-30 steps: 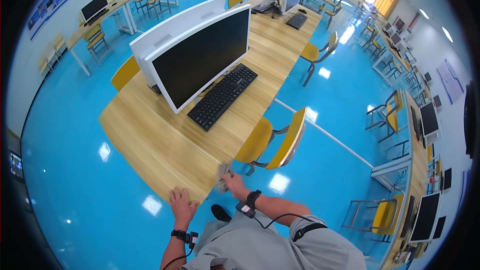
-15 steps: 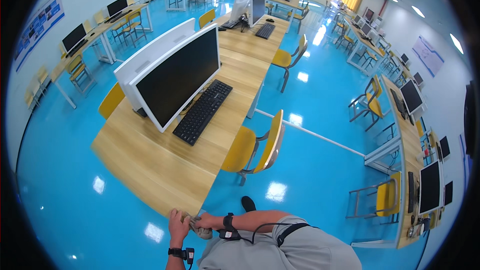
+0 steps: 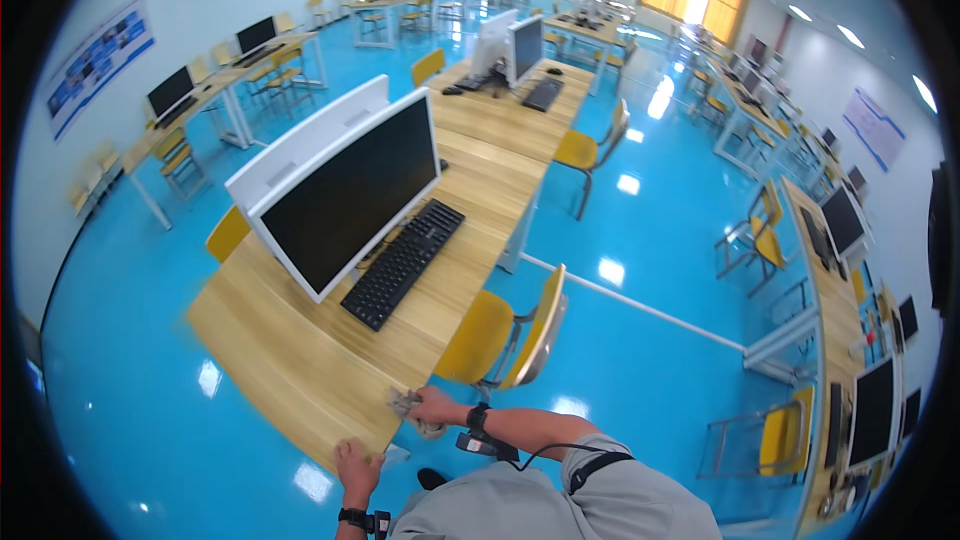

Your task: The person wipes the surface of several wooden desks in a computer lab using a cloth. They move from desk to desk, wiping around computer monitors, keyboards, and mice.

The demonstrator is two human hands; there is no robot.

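My right hand (image 3: 437, 407) is closed on a crumpled grey cloth (image 3: 404, 402) at the right edge of the wooden table (image 3: 290, 370), close to its near end. Part of the cloth lies on the tabletop and part hangs below the hand. At the table's near corner, my left hand (image 3: 358, 466) rests with its fingers on the edge and the thumb apart, holding no cloth. Farther in on the same table stand a black keyboard (image 3: 403, 262) and a white-framed monitor (image 3: 350, 195) with a dark screen.
A yellow chair (image 3: 478, 338) stands against the table's right side, just beyond my right hand. Another yellow chair (image 3: 590, 150) is farther along. To the right runs a second desk (image 3: 840, 340) with monitors. Blue glossy floor (image 3: 640, 380) lies between the rows.
Both hands were together at the cloth by the near corner. My right hand has carried the cloth up along the right edge onto the tabletop; my left hand has come away from it.
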